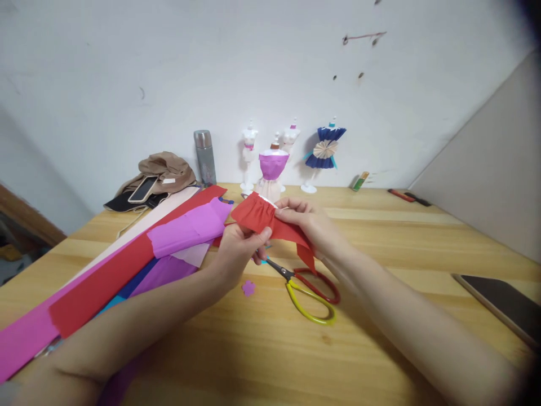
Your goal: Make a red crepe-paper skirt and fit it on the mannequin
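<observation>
Between both hands is a strip of red crepe paper (291, 232), gathered into pleats along its upper edge, where a narrow white band shows. My left hand (243, 245) pinches the strip's lower left part, thumb in front. With thumb and fingers, my right hand (302, 217) grips the upper edge on the right, and the strip's loose end hangs below it. Scissors (288, 274) with one red and one yellow handle lie under the hands, blade tips partly hidden. A small purple paper flower (248, 287) lies beside them. Just behind stands a mini dress form (274, 166) in a purple top.
Folded crepe paper (105, 282) in several colours covers the table's left side. More dress forms (325, 149) and a grey thermos (205, 158) stand along the wall. A brown cloth (169, 169) with a phone (143, 189) is back left; a dark tablet-like object (502, 304) lies right.
</observation>
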Demonstrator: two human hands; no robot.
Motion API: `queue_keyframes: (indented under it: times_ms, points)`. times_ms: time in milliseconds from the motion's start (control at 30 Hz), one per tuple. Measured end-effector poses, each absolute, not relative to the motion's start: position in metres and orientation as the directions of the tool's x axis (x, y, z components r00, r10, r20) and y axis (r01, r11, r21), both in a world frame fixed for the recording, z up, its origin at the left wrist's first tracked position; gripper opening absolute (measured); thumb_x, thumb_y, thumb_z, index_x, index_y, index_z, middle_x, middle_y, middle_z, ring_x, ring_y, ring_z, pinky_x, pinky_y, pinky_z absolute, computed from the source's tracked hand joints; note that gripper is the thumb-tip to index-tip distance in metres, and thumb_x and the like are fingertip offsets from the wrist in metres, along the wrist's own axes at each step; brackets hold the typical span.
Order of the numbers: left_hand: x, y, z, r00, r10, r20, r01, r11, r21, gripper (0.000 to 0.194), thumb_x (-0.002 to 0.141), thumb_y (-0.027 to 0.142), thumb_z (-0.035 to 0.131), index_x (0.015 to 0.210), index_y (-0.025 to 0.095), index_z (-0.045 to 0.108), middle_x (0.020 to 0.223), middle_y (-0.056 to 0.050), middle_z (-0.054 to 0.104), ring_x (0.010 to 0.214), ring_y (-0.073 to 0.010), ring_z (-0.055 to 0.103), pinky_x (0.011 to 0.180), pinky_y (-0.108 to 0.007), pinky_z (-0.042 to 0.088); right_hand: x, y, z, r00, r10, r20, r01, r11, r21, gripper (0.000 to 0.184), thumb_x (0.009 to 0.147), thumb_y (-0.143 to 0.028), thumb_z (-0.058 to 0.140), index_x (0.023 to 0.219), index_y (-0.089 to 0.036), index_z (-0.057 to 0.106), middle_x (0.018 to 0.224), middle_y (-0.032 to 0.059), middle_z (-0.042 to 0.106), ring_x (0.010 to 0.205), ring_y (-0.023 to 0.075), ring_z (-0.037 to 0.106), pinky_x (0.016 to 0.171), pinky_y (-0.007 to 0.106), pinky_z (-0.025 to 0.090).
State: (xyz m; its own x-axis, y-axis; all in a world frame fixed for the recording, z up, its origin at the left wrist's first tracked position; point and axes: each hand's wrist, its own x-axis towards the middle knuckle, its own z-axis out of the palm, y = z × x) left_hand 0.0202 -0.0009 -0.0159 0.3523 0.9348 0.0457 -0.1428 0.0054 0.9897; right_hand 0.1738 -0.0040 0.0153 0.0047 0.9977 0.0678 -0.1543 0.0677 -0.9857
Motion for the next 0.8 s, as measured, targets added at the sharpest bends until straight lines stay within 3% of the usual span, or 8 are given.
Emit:
queue_keyframes:
  times_ms: [133,233,300,367,467,533,633,800]
  points:
    - [0.01,0.002,-0.005,0.6,0.795,-0.082,0.084,0.039,0.996,0.041,0.069,0.052,0.071,0.057,0.014,0.062,0.047,-0.002,0.057,0.04,-0.0092,0.051,0.04,-0.019,0.039,0.176,-0.002,0.016,0.033,0.998,0.061,-0.117,0.065,-0.991,0.019,0.061,-0.029,0.076,0.07,-0.02,0.063,0.061,-0.001,0.067,0.054,0.0133,0.06,0.055,0.025,0.045]
    - [-0.014,0.001,0.028,0.934,0.263,-0.242,0.282,-0.124,0.951,0.03,0.075,0.044,0.071,0.066,0.016,0.073,0.058,-0.007,0.068,0.048,-0.0158,0.061,0.044,-0.024,0.045,0.179,-0.002,0.017,0.005,1.0,0.031,-0.029,0.031,-0.999,0.018,0.062,-0.029,0.075,0.072,-0.02,0.063,0.062,-0.0006,0.066,0.054,0.0139,0.058,0.054,0.025,0.043]
    - [-0.031,0.0,0.054,0.987,0.05,-0.151,0.159,-0.313,0.936,0.011,0.073,0.029,0.076,0.077,0.02,0.079,0.072,-0.009,0.074,0.055,-0.0163,0.063,0.052,-0.025,0.049,0.18,-0.004,0.017,-0.038,0.999,0.015,0.09,0.018,-0.996,0.018,0.065,-0.03,0.074,0.075,-0.02,0.063,0.057,-0.0019,0.062,0.05,0.0131,0.054,0.049,0.025,0.038]
    - [-0.043,0.001,0.073,0.984,0.174,0.028,0.045,-0.401,0.915,0.014,0.08,0.029,0.069,0.079,0.019,0.079,0.077,-0.01,0.074,0.059,-0.0159,0.064,0.056,-0.025,0.049,0.178,-0.007,0.018,-0.092,0.996,0.02,0.227,0.04,-0.973,0.015,0.068,-0.03,0.072,0.076,-0.02,0.063,0.052,-0.0043,0.054,0.046,0.0109,0.045,0.046,0.024,0.03]
    - [-0.045,0.012,0.077,0.741,0.607,0.287,0.22,-0.624,0.749,0.018,0.084,0.031,0.062,0.076,0.017,0.071,0.077,-0.004,0.068,0.072,-0.0145,0.059,0.063,-0.023,0.046,0.174,-0.012,0.02,-0.201,0.979,0.043,0.374,0.117,-0.92,0.009,0.072,-0.027,0.067,0.075,-0.019,0.064,0.051,-0.0059,0.045,0.046,0.009,0.037,0.047,0.024,0.024]
    - [-0.039,0.022,0.068,0.725,0.657,0.209,0.392,-0.642,0.659,0.032,0.085,0.033,0.058,0.058,0.016,0.056,0.061,0.0,0.05,0.061,-0.0108,0.045,0.055,-0.022,0.035,0.171,-0.014,0.02,-0.266,0.963,0.05,0.417,0.162,-0.894,0.007,0.072,-0.024,0.064,0.074,-0.017,0.064,0.052,-0.006,0.043,0.048,0.0088,0.036,0.048,0.025,0.024]
    - [-0.03,0.032,0.05,0.81,0.586,-0.036,0.432,-0.553,0.713,0.042,0.087,0.039,0.051,0.054,0.018,0.036,0.055,0.004,0.029,0.051,-0.0086,0.027,0.048,-0.024,0.021,0.168,-0.015,0.02,-0.309,0.949,0.058,0.438,0.196,-0.877,0.007,0.072,-0.023,0.061,0.073,-0.017,0.063,0.052,-0.0064,0.043,0.049,0.0084,0.034,0.049,0.025,0.025]
    - [-0.023,0.034,0.036,0.825,0.561,-0.071,0.402,-0.494,0.771,0.041,0.082,0.04,0.053,0.053,0.02,0.033,0.055,0.005,0.028,0.05,-0.0092,0.026,0.049,-0.025,0.019,0.168,-0.013,0.016,-0.316,0.945,0.082,0.438,0.222,-0.871,0.011,0.071,-0.028,0.062,0.073,-0.017,0.065,0.052,-0.0063,0.044,0.049,0.0085,0.035,0.049,0.024,0.025]
